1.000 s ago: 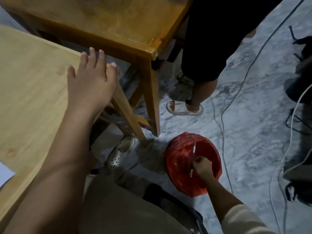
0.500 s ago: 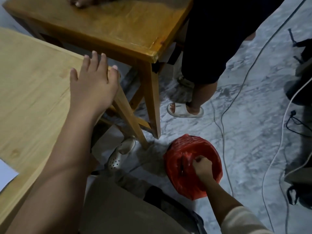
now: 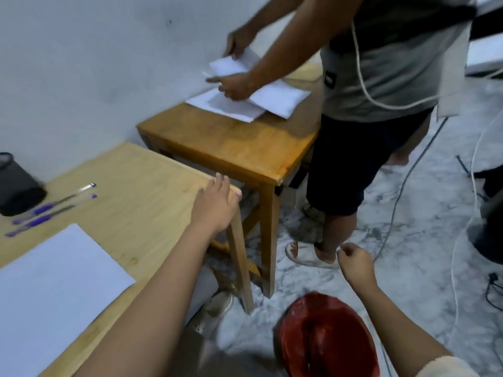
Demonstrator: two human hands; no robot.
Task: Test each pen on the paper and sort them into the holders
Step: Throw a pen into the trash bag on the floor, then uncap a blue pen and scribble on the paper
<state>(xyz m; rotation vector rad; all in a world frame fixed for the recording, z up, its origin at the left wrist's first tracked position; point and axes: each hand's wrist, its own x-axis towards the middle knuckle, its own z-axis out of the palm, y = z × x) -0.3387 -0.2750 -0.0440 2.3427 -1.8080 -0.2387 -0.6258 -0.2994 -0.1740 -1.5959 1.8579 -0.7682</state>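
Note:
Two clear pens with blue ink, one (image 3: 58, 203) behind the other (image 3: 47, 218), lie on the light wooden table (image 3: 130, 191) next to a black mesh holder (image 3: 17, 186) at the far left. A white sheet of paper (image 3: 54, 284) lies nearer to me. My left hand (image 3: 215, 206) rests flat on the table's right corner, fingers straight. My right hand (image 3: 353, 261) hangs above the red-lined bin (image 3: 326, 338) on the floor, fingers curled into a fist, and I see nothing in it.
A second, darker wooden table (image 3: 245, 148) stands just behind mine. Another person (image 3: 381, 77) stands beside it and handles white sheets (image 3: 245, 102) on it. Cables (image 3: 394, 213) trail over the marble floor to the right.
My head has lifted, bringing the tabletop, pens and paper into view. My right hand has come up out of the red bin and no longer holds the pen. My left hand stays put.

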